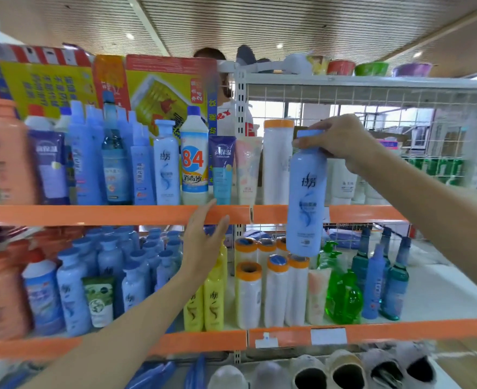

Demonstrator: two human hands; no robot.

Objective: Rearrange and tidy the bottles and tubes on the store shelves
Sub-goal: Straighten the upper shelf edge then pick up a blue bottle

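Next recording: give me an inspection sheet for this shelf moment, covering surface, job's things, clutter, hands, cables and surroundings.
Surface: upper shelf and lower shelf, both orange-edged, both stocked.
Job's things: blue bottle held in the air in front of the upper shelf; a matching bottle stands beside the 84 bottle; tubes next to it.
Clutter: green tube among the blue bottles on the lower shelf.
Hands: right hand grips the blue bottle near its cap; left hand open, fingers at the upper shelf edge.
Cables: nothing seen.
Surroundings: boxes behind the bottles, bowls on top, slippers below, a person behind the shelving.
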